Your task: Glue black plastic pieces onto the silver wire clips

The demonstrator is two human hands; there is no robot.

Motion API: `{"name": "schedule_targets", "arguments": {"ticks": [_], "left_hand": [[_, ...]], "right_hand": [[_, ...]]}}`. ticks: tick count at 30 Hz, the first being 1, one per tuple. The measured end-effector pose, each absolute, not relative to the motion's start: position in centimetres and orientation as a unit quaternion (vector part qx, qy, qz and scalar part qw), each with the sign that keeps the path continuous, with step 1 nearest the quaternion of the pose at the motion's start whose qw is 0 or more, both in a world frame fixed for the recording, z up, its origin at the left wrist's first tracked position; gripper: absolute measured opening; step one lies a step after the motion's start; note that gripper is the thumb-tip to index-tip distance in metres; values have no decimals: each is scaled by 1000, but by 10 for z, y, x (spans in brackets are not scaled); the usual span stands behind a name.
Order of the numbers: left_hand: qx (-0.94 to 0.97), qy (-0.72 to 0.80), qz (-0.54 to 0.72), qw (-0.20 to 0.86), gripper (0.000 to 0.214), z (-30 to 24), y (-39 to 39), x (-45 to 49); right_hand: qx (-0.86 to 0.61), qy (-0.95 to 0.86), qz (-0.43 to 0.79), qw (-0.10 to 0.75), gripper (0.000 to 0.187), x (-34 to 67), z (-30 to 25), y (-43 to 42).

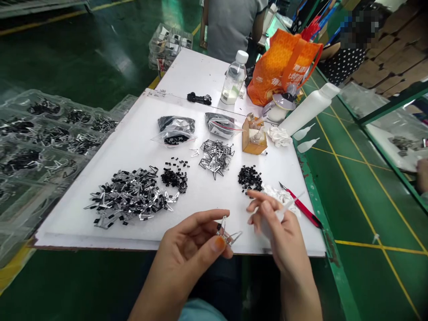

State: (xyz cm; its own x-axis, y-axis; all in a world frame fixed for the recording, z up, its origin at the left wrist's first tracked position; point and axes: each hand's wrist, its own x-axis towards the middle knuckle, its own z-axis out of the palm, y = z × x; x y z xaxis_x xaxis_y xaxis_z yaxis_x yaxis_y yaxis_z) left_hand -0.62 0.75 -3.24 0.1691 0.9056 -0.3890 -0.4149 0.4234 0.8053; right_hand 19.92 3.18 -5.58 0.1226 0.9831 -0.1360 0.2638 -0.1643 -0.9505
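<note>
L hand point(187, 254): thumb + index pressed together, pinching small black-and-metal part point(227, 234), thin shiny angular legs, held above white board point(67, 223). R hand point(277, 227): fingers curled round translucent plastic dropper point(277, 217), smooth, tapered, motion-blurred. Just past R fingertips: crumpled white tissue point(282, 196); right of them, red-handled craft knife point(302, 207). Ahead of L fingers: heap of like parts point(127, 196).

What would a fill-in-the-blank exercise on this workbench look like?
The left hand pinches a small metal part over the board, which is ____. The craft knife beside the right hand has a ____ handle. The carrier bag at the far end is ____. The small box on the board is made of ____.

Missing words: white, red, orange, cardboard.
</note>
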Motion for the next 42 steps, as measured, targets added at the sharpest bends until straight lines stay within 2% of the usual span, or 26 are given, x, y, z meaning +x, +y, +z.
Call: {"name": "schedule_targets", "arguments": {"ticks": [2, 5, 8, 15, 22, 28, 31, 34, 39, 42], "left_hand": [[181, 419, 456, 764, 29, -31, 10, -7], [112, 398, 452, 791, 35, -31, 11, -7], [82, 381, 450, 803, 36, -30, 10, -8], [53, 366, 441, 818, 36, -30, 6, -10], [22, 362, 438, 823, 38, -24, 6, -9], [48, 396, 449, 799, 36, -12, 9, -6], [111, 447, 471, 752, 35, -15, 10, -3], [173, 512, 498, 678, 29, -19, 8, -1], [230, 568, 517, 597, 22, -24, 4, 5], [234, 580, 520, 582, 22, -23, 3, 8]], "right_hand": [[-700, -549, 308, 338, 41, 209, -59, 47], [-734, -602, 204, 238, 31, 218, -64, 65], [-731, -616, 195, 218, 21, 219, -68, 71], [-718, -628, 201, 221, 17, 218, -71, 67], [-729, -584, 215, 285, 16, 216, -66, 66], [-729, -477, 244, 427, 21, 215, -68, 63], [-685, -426, 312, 501, 27, 209, -68, 58], [-634, -392, 394, 537, 31, 198, -61, 48], [-496, -286, 569, 590, 13, 174, -42, 25], [-440, -258, 619, 597, 8, 165, -37, 17]]}}
